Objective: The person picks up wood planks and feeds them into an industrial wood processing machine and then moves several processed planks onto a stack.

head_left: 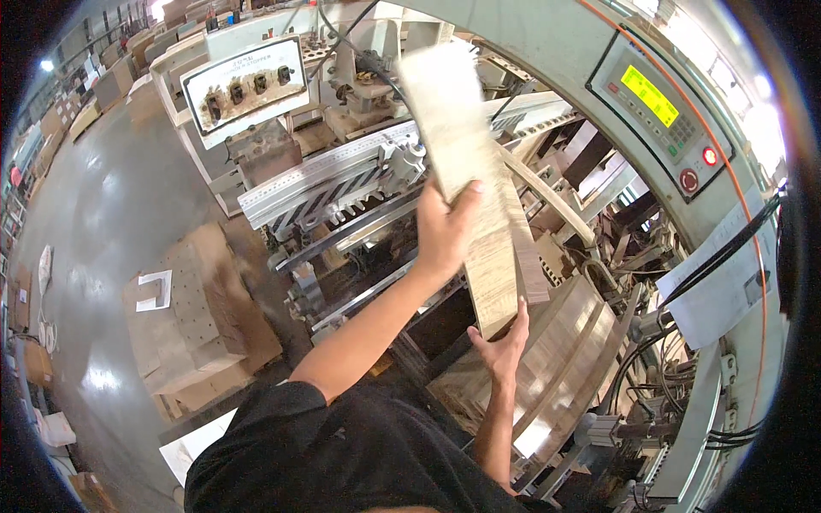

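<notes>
A long, pale wooden board (479, 179) with visible grain stands tilted in front of me, its far end smeared by motion. My left hand (447, 227) grips its left edge about halfway along, thumb across the face. At the near end, my right hand (503, 344) holds the board's lower corner between thumb and fingers. A darker wooden panel (532, 272) shows behind the board's right edge; whether it touches the board I cannot tell. Below and right of my hands lies a stack of brown wooden boards (560, 342), glossy with light.
A machine with a ruled metal rail (329, 175) stands ahead. Its control panel (650, 107), with a lit yellow screen and a red button (689, 179), is at the upper right. Paper sheets (714, 278) and black cables hang there. A cardboard-covered stack (192, 312) sits on the left floor.
</notes>
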The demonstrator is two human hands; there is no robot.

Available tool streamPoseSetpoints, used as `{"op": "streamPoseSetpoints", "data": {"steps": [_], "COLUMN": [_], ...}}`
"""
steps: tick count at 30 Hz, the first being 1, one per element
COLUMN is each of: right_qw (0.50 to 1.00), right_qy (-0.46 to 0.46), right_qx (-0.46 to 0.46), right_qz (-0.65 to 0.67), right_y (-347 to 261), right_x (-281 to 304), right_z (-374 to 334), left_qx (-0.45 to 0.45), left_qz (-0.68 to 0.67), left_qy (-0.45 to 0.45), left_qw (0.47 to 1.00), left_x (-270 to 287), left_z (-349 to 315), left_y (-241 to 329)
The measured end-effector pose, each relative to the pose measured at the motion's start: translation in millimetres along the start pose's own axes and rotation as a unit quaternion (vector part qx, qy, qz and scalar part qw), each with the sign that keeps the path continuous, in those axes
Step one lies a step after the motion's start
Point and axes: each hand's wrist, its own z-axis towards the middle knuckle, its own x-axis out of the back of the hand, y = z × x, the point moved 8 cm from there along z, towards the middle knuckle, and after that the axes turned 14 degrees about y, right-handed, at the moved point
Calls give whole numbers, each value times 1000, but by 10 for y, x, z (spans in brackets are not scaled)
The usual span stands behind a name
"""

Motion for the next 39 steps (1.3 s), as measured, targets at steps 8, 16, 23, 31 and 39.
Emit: {"op": "streamPoseSetpoints", "data": {"steps": [8,16,23,31,39], "right_qw": [968,961,940,931,933], "right_qy": [-166,-180,-210,-213,-206], "right_qx": [-86,-60,-63,-62,-51], "right_qz": [-167,-202,-262,-289,-291], "right_y": [732,826,886,802,848], "right_x": [-178,-653,-913,-1058,-1103], "right_z": [-729,-477,-319,-310,-285], "left_qx": [236,306,196,134,141], "left_qz": [145,304,322,372,323], "left_qy": [263,293,377,385,387], "left_qw": [924,853,846,834,852], "left_x": [2035,2579,2403,2509,2599], "left_z": [175,241,446,567,594], "left_y": [-1655,-2691,-2743,-2629,-2845]}}
